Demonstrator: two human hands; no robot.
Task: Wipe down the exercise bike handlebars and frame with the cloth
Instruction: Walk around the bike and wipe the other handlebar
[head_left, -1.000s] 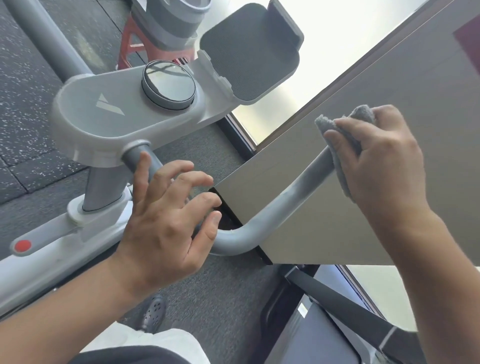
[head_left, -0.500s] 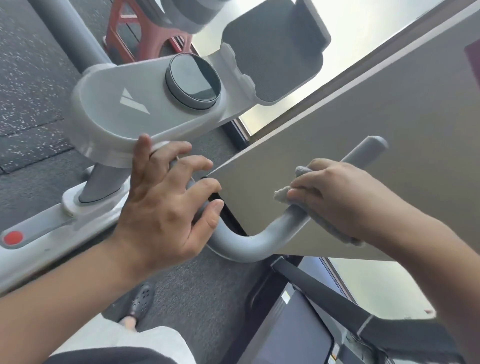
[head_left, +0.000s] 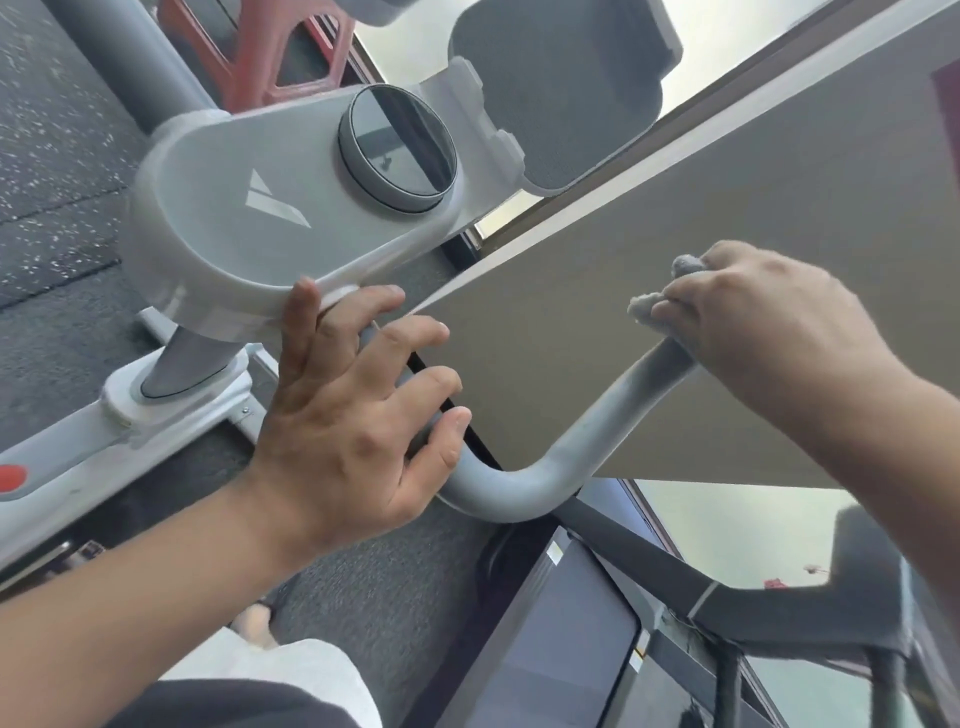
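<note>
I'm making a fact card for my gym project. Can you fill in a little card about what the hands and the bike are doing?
Left hand: fingers spread, resting on the handlebar near the console
Right hand: grips the cloth around the handlebar
Cloth: grey, bunched, mostly hidden under the fingers
Handlebar: grey curved tube
Console: pale grey, round dark display
Floor: dark, speckled

white V-shaped logo on grey console (head_left: 291, 208), no readable text

Gym: speckled rubber floor (head_left: 47, 171) left of left hand (head_left: 353, 415), exercise bike console (head_left: 270, 208) above it, treadmill (head_left: 597, 649) below right hand (head_left: 769, 332).
</note>
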